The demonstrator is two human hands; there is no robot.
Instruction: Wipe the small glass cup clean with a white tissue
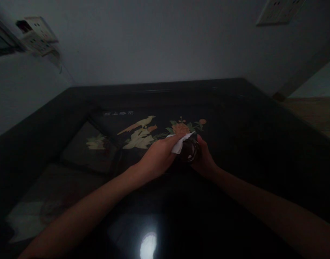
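Observation:
My left hand is closed on a crumpled white tissue, which presses against the left side of a dark, shiny round object, perhaps a glass or jar. Around the right side of that same object wraps my right hand, with a fingertip showing near its top edge. The dim light hides the object's exact kind and most of the right fingers. Both hands are together over the middle of a glossy black tabletop.
An inlaid picture of a bird and an orange flower decorates the tabletop behind my hands. A grey wall stands along the far edge. Wall sockets are at upper left, and another socket plate is at upper right.

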